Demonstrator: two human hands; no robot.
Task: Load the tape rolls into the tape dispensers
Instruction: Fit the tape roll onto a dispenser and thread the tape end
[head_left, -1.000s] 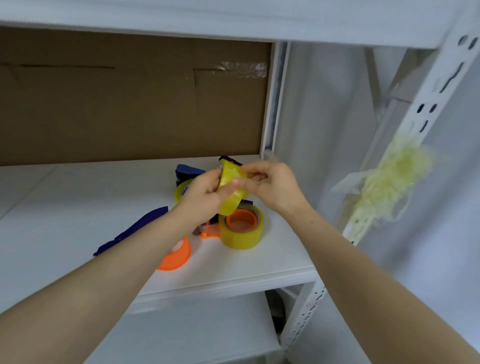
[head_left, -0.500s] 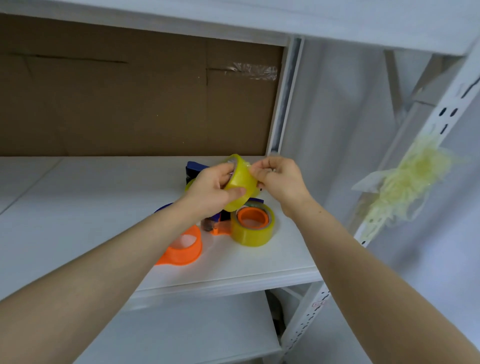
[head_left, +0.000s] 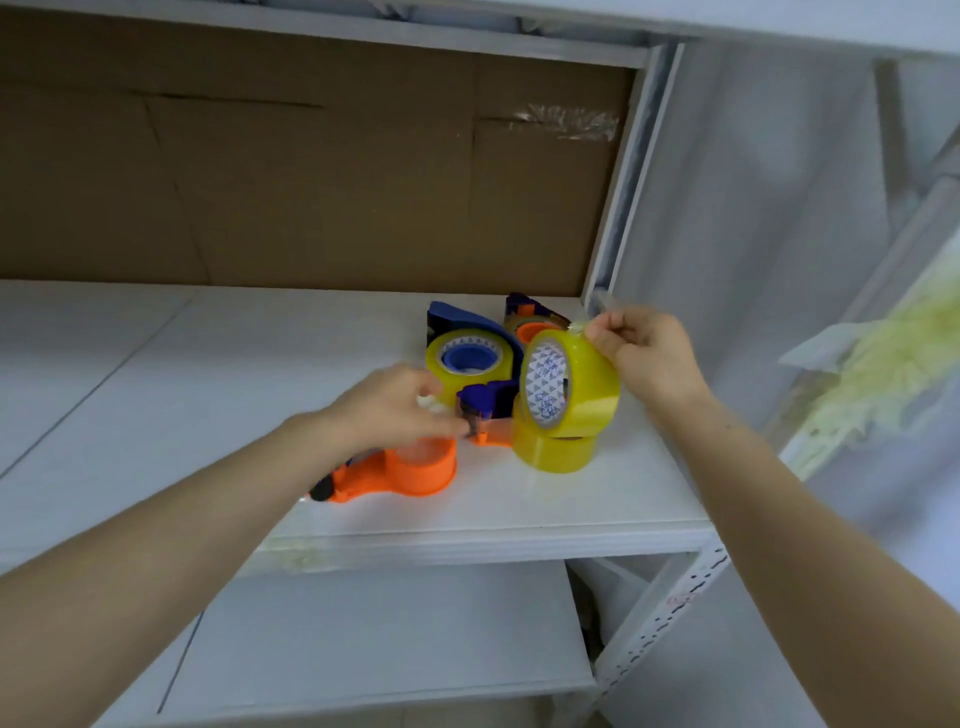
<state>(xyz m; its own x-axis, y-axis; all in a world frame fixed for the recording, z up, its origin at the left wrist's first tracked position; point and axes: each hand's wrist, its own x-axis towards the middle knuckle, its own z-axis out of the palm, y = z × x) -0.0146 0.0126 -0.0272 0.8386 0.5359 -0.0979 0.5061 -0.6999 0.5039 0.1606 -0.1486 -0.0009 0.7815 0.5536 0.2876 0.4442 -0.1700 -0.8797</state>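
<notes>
up right, right hand (head_left: 647, 358) fingers pinch the tape roll (head_left: 569, 387); left hand (head_left: 392, 408) fingers spread by the orange dispenser (head_left: 410, 467).

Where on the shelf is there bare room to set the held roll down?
Free: the white shelf left of the left hand, back to the cardboard; also the front strip before the orange dispenser. Crowded: right rear corner, around the blue dispenser and the roll lying flat.

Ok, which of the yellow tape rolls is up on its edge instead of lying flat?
The roll pinched by the right hand, its printed core facing the camera. The roll under it and the blue-cored one lie flat.
</notes>
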